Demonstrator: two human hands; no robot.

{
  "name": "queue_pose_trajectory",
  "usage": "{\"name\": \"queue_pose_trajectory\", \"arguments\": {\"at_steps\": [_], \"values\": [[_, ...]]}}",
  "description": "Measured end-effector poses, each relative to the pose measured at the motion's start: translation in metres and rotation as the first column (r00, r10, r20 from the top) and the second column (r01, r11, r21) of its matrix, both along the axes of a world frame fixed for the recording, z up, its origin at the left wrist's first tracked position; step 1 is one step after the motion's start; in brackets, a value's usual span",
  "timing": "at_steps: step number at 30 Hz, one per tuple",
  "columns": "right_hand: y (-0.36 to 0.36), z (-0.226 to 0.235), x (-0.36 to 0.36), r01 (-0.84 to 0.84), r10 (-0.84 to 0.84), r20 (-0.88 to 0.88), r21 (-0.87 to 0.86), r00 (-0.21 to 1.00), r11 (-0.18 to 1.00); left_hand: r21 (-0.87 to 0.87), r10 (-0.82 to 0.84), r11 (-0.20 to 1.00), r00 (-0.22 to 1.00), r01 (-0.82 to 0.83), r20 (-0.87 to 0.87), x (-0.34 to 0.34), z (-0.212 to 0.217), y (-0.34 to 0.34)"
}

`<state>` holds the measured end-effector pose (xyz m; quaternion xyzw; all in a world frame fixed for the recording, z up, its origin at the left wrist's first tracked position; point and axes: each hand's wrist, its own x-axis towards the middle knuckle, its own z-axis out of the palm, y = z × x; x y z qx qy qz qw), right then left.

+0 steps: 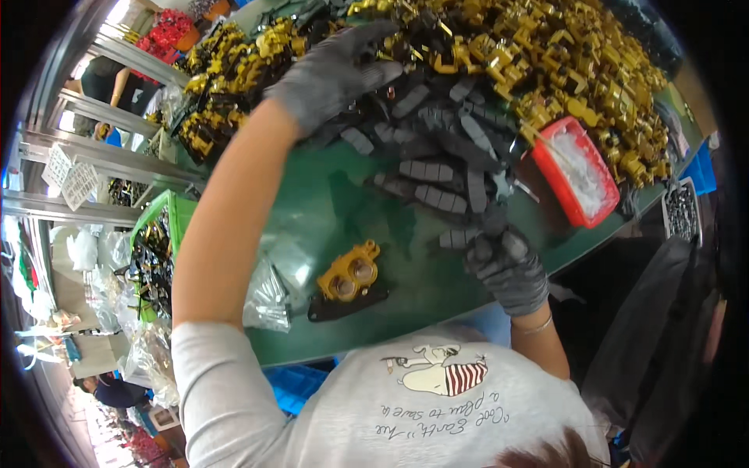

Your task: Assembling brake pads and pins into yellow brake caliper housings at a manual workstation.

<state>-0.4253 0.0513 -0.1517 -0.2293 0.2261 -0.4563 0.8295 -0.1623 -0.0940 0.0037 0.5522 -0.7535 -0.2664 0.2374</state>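
While reaching far across the green table [343, 210], spreading the gloved left hand [331, 74] wide and flat at the near edge of the heap of yellow plastic parts [546, 54], fingers splayed and gripping nothing visible, palm resting over the upper fringe of the grey track strips [437, 168]. Curling the gloved right hand [507, 269] closed around the lower end of one grey track strip [488, 222], holding it upright just below the scattered strips. Judging the risks: sweeping the outstretched left forearm sideways and knocking loose yellow parts down off the heap onto the strips, tangling the two kinds together; tugging the held strip while its upper end is lying among its neighbours and dragging several toward the table edge; bumping the red tray [577, 168] of white pieces standing just beside the strips on the right. Lying nearer the body, well apart from both hands, the yellow housing with two round holes [349, 273] sitting on a black base plate [343, 304], with clear plastic bags [265, 292] just to its left. Keeping the strips between the two hands, touching both gloves.
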Motion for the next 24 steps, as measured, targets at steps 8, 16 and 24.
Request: {"name": "queue_pose_trajectory", "arguments": {"at_steps": [8, 16, 24], "values": [[-0.025, 0.057, 0.014, 0.037, -0.325, -0.413, -0.571, 0.851, 0.820, 0.095, -0.040, 0.995, 0.988, 0.026, 0.147, 0.053, 0.032, 0.190], [-0.068, 0.071, 0.060, -0.720, -0.853, -0.513, -0.628, 0.097, 0.296, -0.170, 0.295, 0.905, 0.864, -0.390, -0.408, 0.033, -0.092, 0.278], [-0.124, 0.060, 0.132, -0.895, -0.898, -0.428, -0.354, -0.103, 0.271, -0.062, 0.245, 0.921, 0.694, -0.385, -0.677, 0.026, -0.150, 0.271]]}}
